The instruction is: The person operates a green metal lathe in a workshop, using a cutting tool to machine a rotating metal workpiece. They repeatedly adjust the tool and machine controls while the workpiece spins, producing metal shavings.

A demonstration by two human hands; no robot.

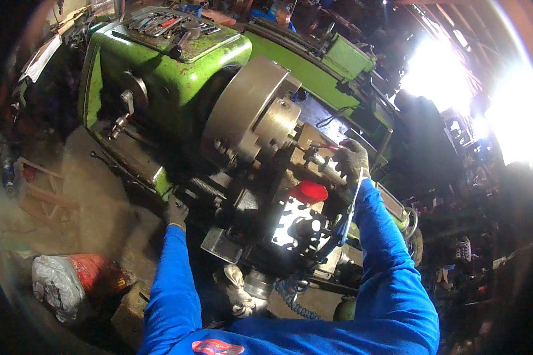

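A green metal lathe (177, 74) stands in front of me, with a large steel chuck (243, 109) at its middle. The chuck's jaws surround a round metal workpiece (276, 123). My right hand (353, 157), in a grey glove, is closed at the right of the chuck, on a slim red-handled tool (327, 146) that points toward the workpiece. My gloved left hand (176, 212) is curled at the lathe's lower green corner; what its fingers grip is hidden. Between my forearms sit a red cup-like object (309, 192) and the tool post (307, 228).
Wrenches and other hand tools lie on the headstock's top tray (166, 28). A crank handle (121, 118) sticks out at the left. A white and red sack (80, 281) rests on the floor at lower left. A rag (236, 284) hangs near my waist. Bright light glares at upper right.
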